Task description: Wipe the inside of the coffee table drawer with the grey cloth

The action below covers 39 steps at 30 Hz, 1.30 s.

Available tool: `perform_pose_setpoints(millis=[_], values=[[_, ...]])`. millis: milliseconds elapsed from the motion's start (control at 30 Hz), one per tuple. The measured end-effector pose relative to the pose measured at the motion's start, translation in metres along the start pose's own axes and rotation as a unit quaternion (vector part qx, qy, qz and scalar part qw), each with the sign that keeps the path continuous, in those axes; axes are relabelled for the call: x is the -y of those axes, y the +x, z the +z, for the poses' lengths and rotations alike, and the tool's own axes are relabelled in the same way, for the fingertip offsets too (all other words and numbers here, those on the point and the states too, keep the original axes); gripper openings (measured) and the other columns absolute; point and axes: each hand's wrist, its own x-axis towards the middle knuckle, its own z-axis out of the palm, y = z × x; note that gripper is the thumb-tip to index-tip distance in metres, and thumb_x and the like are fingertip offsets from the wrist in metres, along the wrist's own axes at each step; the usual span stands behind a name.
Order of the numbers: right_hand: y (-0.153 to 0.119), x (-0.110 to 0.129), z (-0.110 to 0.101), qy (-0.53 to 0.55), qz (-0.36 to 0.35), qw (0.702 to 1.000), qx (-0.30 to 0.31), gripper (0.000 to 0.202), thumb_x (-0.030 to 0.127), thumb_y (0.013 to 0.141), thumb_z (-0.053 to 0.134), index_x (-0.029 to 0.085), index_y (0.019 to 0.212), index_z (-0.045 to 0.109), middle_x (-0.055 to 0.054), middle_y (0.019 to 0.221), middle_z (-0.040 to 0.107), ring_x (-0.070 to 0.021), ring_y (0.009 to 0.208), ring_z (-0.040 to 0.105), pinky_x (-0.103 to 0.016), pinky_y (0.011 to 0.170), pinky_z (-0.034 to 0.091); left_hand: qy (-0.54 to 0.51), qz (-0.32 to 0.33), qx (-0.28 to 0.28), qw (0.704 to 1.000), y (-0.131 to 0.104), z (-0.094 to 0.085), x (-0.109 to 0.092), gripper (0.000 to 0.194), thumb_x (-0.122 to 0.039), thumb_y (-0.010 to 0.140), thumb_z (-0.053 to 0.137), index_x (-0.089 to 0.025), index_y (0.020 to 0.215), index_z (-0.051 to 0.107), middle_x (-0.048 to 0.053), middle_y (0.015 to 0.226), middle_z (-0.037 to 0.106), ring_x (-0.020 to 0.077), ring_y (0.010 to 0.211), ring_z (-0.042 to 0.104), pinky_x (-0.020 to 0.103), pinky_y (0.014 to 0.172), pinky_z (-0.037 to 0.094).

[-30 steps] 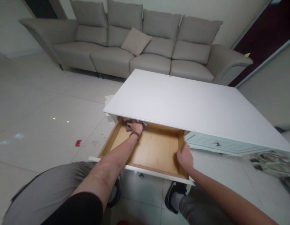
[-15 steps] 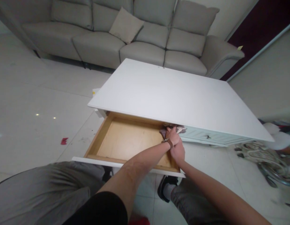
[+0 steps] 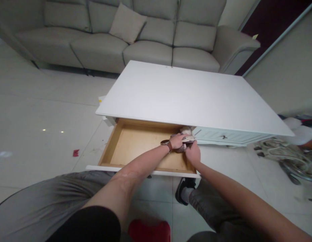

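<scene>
A wooden drawer (image 3: 140, 148) is pulled out from under the white table (image 3: 186, 94). At its right side, a crumpled brownish cloth (image 3: 181, 148) is bunched between my two hands. My left hand (image 3: 177, 141), with a brown-strapped watch (image 3: 166, 144) on the wrist, reaches inside the drawer and grips the cloth. Against the drawer's right wall, my right hand (image 3: 193, 154) has its fingers closed on the cloth's right side. Some fingertips of both hands are hidden by the cloth folds.
Behind the table stands a grey sofa (image 3: 148, 57) with a beige cushion (image 3: 128, 23). A shut drawer with a small handle (image 3: 223, 137) is to the right. Beyond lies a coiled hose-like heap (image 3: 284, 158). A red stool (image 3: 149, 231) is below me; a red scrap (image 3: 75, 153) lies on the floor.
My left hand has shifted left and lies lower in the drawer, apart from my right hand. More of the cloth shows between them. The view has tilted slightly.
</scene>
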Motion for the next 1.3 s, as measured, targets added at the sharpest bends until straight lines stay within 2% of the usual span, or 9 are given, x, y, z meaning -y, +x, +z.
perform_pose_setpoints(millis=[267, 400, 467, 567, 700, 800, 933, 1167, 1300], values=[[0.001, 0.001, 0.0, -0.02, 0.003, 1.0, 0.014, 0.037, 0.02, 0.087, 0.045, 0.016, 0.124, 0.046, -0.015, 0.104, 0.066, -0.0264, 0.09, 0.065, -0.035, 0.076, 0.047, 0.336, 0.05, -0.035, 0.94, -0.108, -0.099, 0.094, 0.041, -0.021, 0.098, 0.043, -0.035, 0.131, 0.063, 0.013, 0.125, 0.059, 0.0275, 0.112, 0.058, 0.04, 0.093, 0.045], [0.002, 0.0, -0.001, -0.024, -0.009, 1.0, 0.012, 0.035, 0.022, 0.086, 0.045, 0.017, 0.121, 0.045, -0.013, 0.102, 0.066, -0.0266, 0.086, 0.065, -0.035, 0.073, 0.046, 0.431, -0.06, 0.013, 0.9, -0.159, -0.138, 0.139, 0.036, -0.014, 0.094, 0.048, -0.024, 0.115, 0.074, 0.017, 0.122, 0.067, 0.0315, 0.118, 0.058, 0.05, 0.102, 0.04], [0.003, 0.0, -0.001, -0.028, -0.011, 0.999, 0.012, 0.034, 0.022, 0.087, 0.045, 0.017, 0.121, 0.045, -0.013, 0.101, 0.066, -0.0265, 0.086, 0.065, -0.036, 0.073, 0.046, 0.463, -0.054, 0.005, 0.885, -0.178, -0.149, 0.151, 0.032, -0.013, 0.092, 0.051, -0.019, 0.111, 0.076, 0.018, 0.132, 0.064, 0.0342, 0.131, 0.05, 0.054, 0.111, 0.031], [0.004, 0.0, 0.0, -0.037, -0.014, 0.999, 0.011, 0.034, 0.024, 0.089, 0.044, 0.017, 0.122, 0.044, -0.014, 0.104, 0.065, -0.0266, 0.088, 0.065, -0.036, 0.075, 0.047, 0.475, 0.038, -0.021, 0.879, -0.197, -0.156, 0.151, 0.033, -0.014, 0.094, 0.049, -0.017, 0.114, 0.075, 0.015, 0.151, 0.05, 0.0327, 0.145, 0.037, 0.052, 0.12, 0.022], [0.004, 0.001, -0.001, -0.043, -0.011, 0.999, 0.018, 0.037, 0.024, 0.089, 0.045, 0.016, 0.125, 0.044, -0.015, 0.106, 0.065, -0.0268, 0.09, 0.065, -0.037, 0.077, 0.048, 0.413, 0.097, 0.023, 0.905, -0.216, -0.15, 0.143, 0.041, -0.013, 0.092, 0.053, -0.027, 0.126, 0.071, 0.005, 0.155, 0.047, 0.0265, 0.149, 0.032, 0.046, 0.123, 0.023], [0.003, 0.001, -0.001, -0.046, -0.008, 0.999, 0.021, 0.038, 0.024, 0.089, 0.044, 0.016, 0.126, 0.044, -0.015, 0.105, 0.065, -0.0269, 0.09, 0.065, -0.037, 0.078, 0.048, 0.395, 0.011, 0.056, 0.917, -0.227, -0.145, 0.152, 0.044, -0.014, 0.087, 0.06, -0.031, 0.125, 0.071, 0.005, 0.15, 0.054, 0.0282, 0.146, 0.037, 0.049, 0.123, 0.022], [0.003, 0.001, -0.002, -0.046, -0.007, 0.999, 0.023, 0.039, 0.026, 0.089, 0.045, 0.016, 0.127, 0.045, -0.015, 0.102, 0.065, -0.0283, 0.089, 0.065, -0.038, 0.077, 0.048, 0.446, -0.134, 0.044, 0.884, -0.23, -0.15, 0.175, 0.038, -0.015, 0.092, 0.05, -0.023, 0.121, 0.073, 0.016, 0.144, 0.058, 0.034, 0.143, 0.039, 0.064, 0.116, 0.018], [0.002, 0.004, -0.004, -0.047, -0.006, 0.999, 0.022, 0.039, 0.027, 0.088, 0.046, 0.017, 0.125, 0.044, -0.014, 0.102, 0.065, -0.0274, 0.087, 0.065, -0.037, 0.075, 0.047, 0.412, -0.139, 0.001, 0.9, -0.208, -0.155, 0.184, 0.051, -0.014, 0.096, 0.04, -0.023, 0.142, 0.057, 0.016, 0.141, 0.061, 0.0293, 0.138, 0.043, 0.058, 0.117, 0.017], [0.002, 0.002, -0.002, -0.05, -0.011, 0.999, 0.016, 0.037, 0.03, 0.088, 0.046, 0.018, 0.123, 0.045, -0.014, 0.101, 0.065, -0.0281, 0.085, 0.065, -0.036, 0.071, 0.046, 0.452, -0.163, 0.036, 0.876, -0.185, -0.147, 0.188, 0.041, -0.013, 0.09, 0.046, -0.014, 0.124, 0.07, 0.018, 0.132, 0.066, 0.0303, 0.14, 0.041, 0.055, 0.119, 0.011]])
